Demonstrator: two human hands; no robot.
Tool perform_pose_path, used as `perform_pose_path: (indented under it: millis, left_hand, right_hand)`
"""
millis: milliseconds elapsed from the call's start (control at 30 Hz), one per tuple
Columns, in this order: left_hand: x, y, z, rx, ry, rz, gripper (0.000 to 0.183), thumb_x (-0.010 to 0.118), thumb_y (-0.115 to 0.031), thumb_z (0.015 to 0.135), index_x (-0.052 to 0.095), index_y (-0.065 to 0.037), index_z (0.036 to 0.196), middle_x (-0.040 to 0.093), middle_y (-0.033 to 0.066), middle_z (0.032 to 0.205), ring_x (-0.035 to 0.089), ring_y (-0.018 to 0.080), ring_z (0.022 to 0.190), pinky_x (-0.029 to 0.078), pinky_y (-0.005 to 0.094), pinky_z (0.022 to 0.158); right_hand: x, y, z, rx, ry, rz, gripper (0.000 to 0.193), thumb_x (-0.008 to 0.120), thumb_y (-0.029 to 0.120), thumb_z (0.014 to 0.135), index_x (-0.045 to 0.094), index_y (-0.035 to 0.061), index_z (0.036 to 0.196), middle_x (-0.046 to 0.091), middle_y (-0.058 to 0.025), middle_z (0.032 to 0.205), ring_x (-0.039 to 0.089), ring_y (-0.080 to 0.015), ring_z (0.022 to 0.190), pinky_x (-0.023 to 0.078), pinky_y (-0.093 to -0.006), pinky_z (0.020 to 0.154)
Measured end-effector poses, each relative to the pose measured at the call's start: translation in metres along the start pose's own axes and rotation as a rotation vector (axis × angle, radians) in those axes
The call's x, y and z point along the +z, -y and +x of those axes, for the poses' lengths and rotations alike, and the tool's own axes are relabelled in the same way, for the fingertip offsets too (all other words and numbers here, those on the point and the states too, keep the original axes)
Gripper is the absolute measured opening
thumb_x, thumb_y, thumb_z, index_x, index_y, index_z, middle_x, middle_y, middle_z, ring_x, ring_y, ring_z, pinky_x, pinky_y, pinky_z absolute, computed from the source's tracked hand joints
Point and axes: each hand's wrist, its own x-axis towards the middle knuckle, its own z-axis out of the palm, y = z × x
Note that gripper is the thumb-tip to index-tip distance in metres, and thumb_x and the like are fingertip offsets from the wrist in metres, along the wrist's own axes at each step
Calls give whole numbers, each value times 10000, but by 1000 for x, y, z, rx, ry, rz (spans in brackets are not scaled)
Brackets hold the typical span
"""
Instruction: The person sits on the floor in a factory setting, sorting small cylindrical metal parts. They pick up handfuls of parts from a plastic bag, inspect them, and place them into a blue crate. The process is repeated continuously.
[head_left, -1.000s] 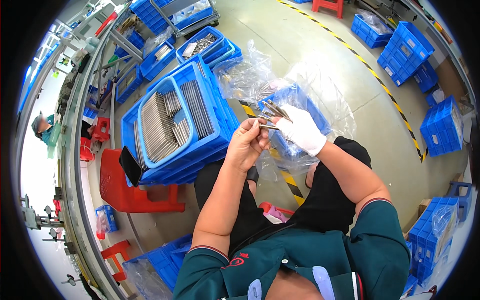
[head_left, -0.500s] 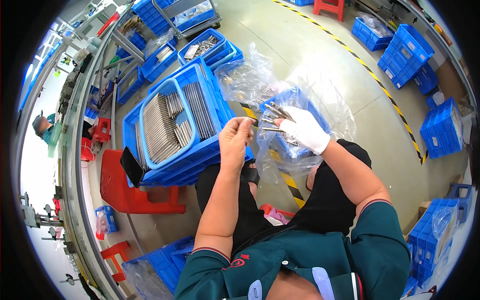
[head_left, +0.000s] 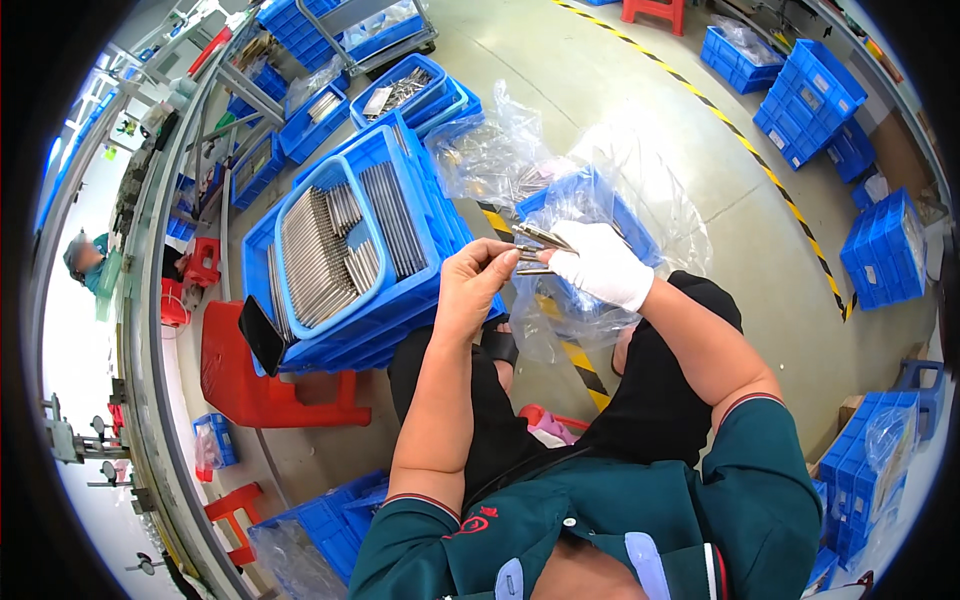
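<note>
holds several metal rods (head_left: 541,239) in the gloved right hand (head_left: 604,266), well to the right of the light-blue tray (head_left: 358,233), with fingers curled closed round the bunch and with free ends pointing back toward the tray. pinches at the tip of one rod with the bare left hand (head_left: 474,278), thumb and forefinger brought together, also right of the tray but nearer to it. cannot tell of any small separate piece between those fingertips.

to work well here, keep the gloved grip snug enough to stop the bunch from rolling, yet loose enough to leave the free ends fanned apart. bring thumb and forefinger to a single end at a time, in line with the shaft, without nudging neighbouring tips. steady both wrists to guard against slips on smooth metal.

as for the held rods: look slim, straight and shiny, silvery with a slightly warm glint along the upper ones, and darker near some tips. overlap at differing angles, so hard to count. compare with the neat slanting rows of silvery rods (head_left: 310,250) inside the tray, and with darker rods (head_left: 395,220) just beside it on the right.
</note>
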Motion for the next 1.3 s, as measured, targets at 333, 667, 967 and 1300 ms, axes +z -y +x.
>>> perform_pose_path:
  millis: [333, 667, 967, 1300]
  left_hand:
    - [-1, 3, -2, -50, -5, 1, 178, 659, -164, 860, 650, 10, 901, 580, 1, 729, 479, 51, 651, 367, 195, 576]
    - [-9, -2, -2, 40, -138, 11, 186, 627, -176, 892, 649, 8, 907, 557, -36, 742, 448, 33, 669, 363, 193, 595]
    - [-3, -1, -3, -21, -21, 61, 205, 657, -181, 872, 647, 22, 893, 565, -27, 763, 464, 46, 710, 378, 206, 641]
    - [-3, 6, -2, -61, -39, -27, 181, 684, -171, 848, 655, 7, 862, 598, -11, 763, 491, 50, 706, 385, 206, 649]
  right_hand:
    - [0, 2, 2, 73, 46, 81, 268, 590, 268, 852, 563, 2, 826, 556, -158, 695, 531, -265, 645, 419, -365, 610]
    - [-3, 0, 4, 98, 81, 106, 304, 580, 304, 857, 580, 2, 827, 570, -166, 719, 541, -281, 667, 424, -368, 636]
    - [4, 1, 4, 37, 100, -25, 314, 554, 327, 863, 572, 15, 831, 582, -187, 733, 573, -338, 708, 434, -400, 645]
    - [13, 8, -3, 19, 29, -143, 269, 544, 300, 868, 544, 34, 822, 584, -184, 724, 579, -364, 694, 441, -412, 627]
